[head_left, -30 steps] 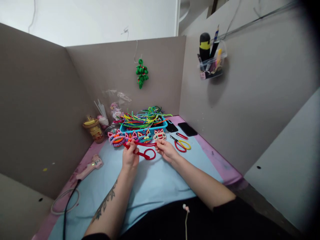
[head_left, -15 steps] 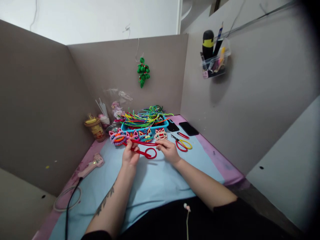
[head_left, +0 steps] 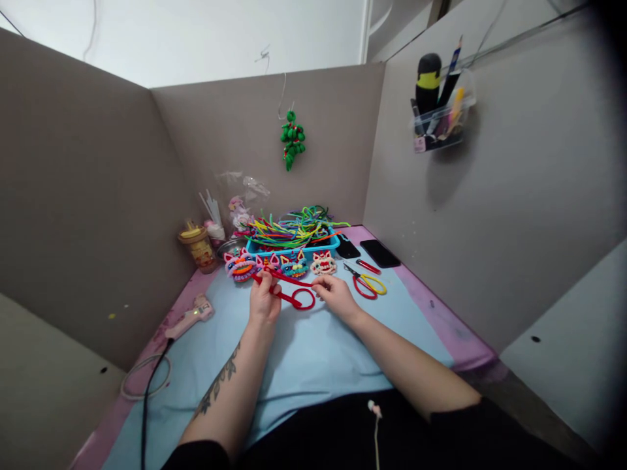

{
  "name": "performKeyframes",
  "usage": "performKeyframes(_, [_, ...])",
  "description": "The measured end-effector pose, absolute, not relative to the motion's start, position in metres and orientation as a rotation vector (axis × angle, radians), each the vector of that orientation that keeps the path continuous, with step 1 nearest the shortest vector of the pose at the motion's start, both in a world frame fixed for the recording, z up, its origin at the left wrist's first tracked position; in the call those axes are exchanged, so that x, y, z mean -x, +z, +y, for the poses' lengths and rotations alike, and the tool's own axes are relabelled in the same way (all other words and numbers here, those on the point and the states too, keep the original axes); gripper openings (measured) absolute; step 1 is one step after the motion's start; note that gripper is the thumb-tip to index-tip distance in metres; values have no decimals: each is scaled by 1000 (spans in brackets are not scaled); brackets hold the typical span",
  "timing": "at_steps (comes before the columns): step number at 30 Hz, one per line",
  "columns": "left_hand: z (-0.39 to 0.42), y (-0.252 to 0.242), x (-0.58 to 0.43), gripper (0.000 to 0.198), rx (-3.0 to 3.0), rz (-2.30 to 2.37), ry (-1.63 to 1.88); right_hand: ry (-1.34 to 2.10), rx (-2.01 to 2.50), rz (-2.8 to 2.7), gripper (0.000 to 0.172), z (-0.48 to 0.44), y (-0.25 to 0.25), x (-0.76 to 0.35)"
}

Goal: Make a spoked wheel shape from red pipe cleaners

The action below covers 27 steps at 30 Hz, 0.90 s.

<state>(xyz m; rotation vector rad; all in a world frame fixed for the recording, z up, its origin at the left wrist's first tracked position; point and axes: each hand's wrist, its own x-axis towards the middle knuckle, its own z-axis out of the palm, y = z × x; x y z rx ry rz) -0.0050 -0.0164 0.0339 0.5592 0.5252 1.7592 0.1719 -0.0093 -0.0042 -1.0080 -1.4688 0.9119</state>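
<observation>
Red pipe cleaners [head_left: 294, 281] stretch between my two hands above the blue cloth. My left hand [head_left: 265, 301] is closed around one end of them. A second red length leads down to the right from this hand and ends in a round loop [head_left: 305, 308], which hangs free. At the other end, my right hand [head_left: 337, 299] pinches the stretched strands between thumb and fingers. Just behind the hands stand several fuzzy animal heads, among them a purple and orange one [head_left: 240, 266], a blue one [head_left: 294, 264] and a cream one [head_left: 323, 264].
A blue basket [head_left: 294, 253] full of coloured pipe cleaners [head_left: 289, 230] stands at the back. Scissors [head_left: 368, 286], a red cutter [head_left: 368, 266] and a phone [head_left: 380, 253] lie right. Left are a pink glue gun [head_left: 191, 318] with its cord and a lidded cup [head_left: 198, 247]. Grey partitions [head_left: 323, 130] enclose the table.
The whole view has shifted, so everything sits a little further right. My right hand has drawn slightly down, and the strands between the hands look straighter and closer together.
</observation>
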Motion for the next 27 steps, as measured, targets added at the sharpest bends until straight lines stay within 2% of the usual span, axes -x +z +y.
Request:
performKeyframes(9, [-16, 35, 6, 37, -633, 575, 1836, 985, 1029, -1460, 9, -12, -3, -169])
performKeyframes(18, [-10, 29, 10, 33, -571, 570, 1871, 1011, 1041, -1460, 11, -16, -4, -164])
performKeyframes(27, [-12, 32, 10, 33, -583, 528, 1789, 1067, 1026, -1411, 14, -17, -1, -165])
